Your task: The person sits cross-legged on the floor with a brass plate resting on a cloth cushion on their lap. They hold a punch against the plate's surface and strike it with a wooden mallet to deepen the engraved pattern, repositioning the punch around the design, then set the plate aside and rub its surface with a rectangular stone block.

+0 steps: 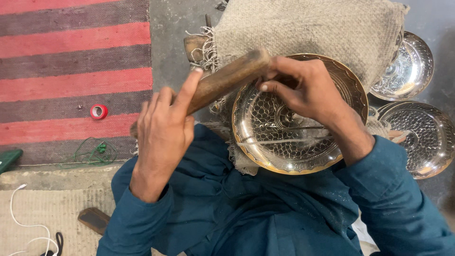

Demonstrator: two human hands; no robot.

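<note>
1. Head view: I see my left hand (163, 135) wrapped around the near end of a wooden mallet handle (227, 78), fingers closed on it, index finger laid along the wood. The handle slants up and to the right, its far end above the rim of the engraved metal plate (284, 147).
2. My right hand (301, 87) hovers over the plate's centre, fingers pinched together around something small and dark; I cannot tell exactly what it is. It touches the handle's far end.
3. The plate rests on my lap, against a piece of burlap cloth (313, 28) that spreads away to the far side.
4. To the right lie two more silver plates (410, 66), one farther, one nearer, close beside each other on the floor (166, 28).
5. To the left lies a red-striped rug (71, 52) with a red tape roll (99, 112) on it, and a green cord (92, 152) near its edge.
</note>
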